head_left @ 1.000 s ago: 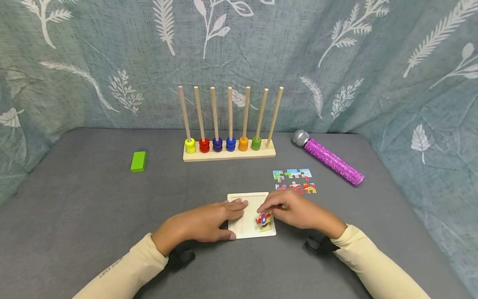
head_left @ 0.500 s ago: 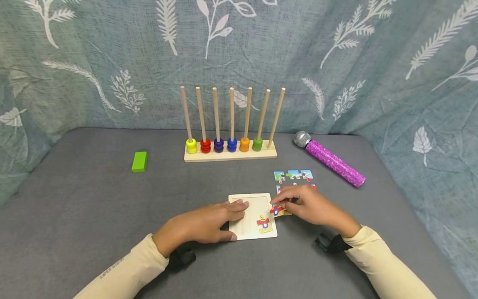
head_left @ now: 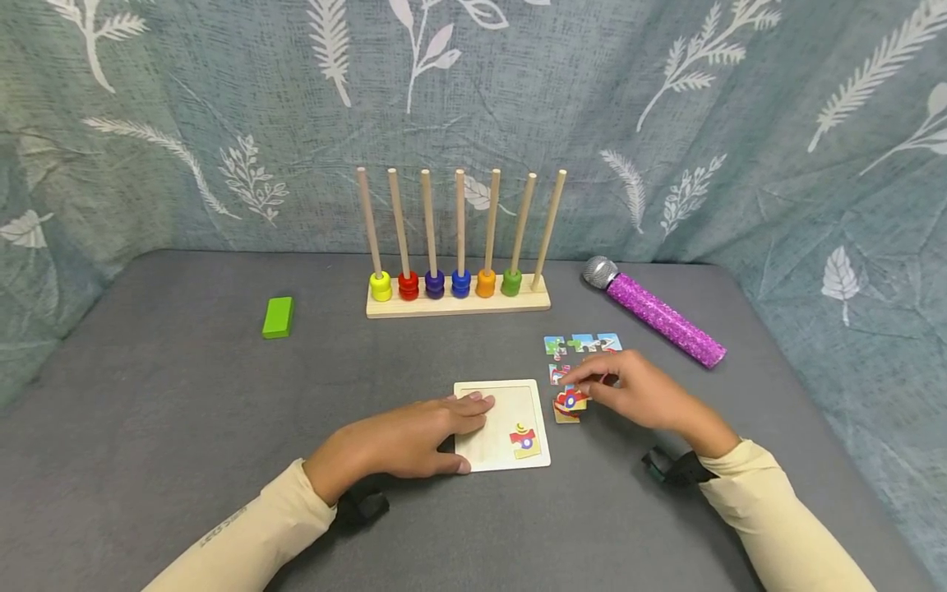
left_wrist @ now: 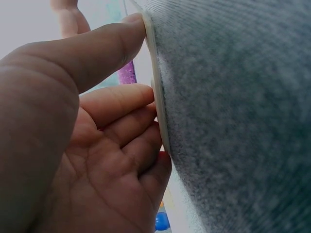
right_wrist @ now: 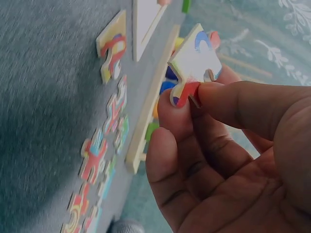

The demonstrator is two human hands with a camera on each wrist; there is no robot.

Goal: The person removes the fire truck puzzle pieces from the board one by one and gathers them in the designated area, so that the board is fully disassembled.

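My left hand (head_left: 414, 437) rests on the left side of a square wooden puzzle tray (head_left: 484, 452), thumb at its near corner. The left wrist view shows the fingertips and thumb on the tray's edge (left_wrist: 160, 97). In the tray's lower right corner lies a puzzle piece (head_left: 525, 444) with red, blue and yellow print. Right of the tray, my right hand (head_left: 629, 390) pinches another jigsaw piece (right_wrist: 194, 60) between thumb and fingers, raised above the table. Just under it, partly covered in the head view, lies a tan and red piece (right_wrist: 114, 43).
Beyond the right hand lie several loose puzzle pieces (head_left: 583, 342), some hidden by the hand. A pegged stacking rack (head_left: 459, 306) with coloured beads stands at the back. A purple glitter microphone (head_left: 662, 316) lies back right, a green block (head_left: 278, 317) back left.
The right hand has moved off the tray to the right, leaving a piece in the tray's corner. It now holds a piece above the table. The left hand has stayed put.
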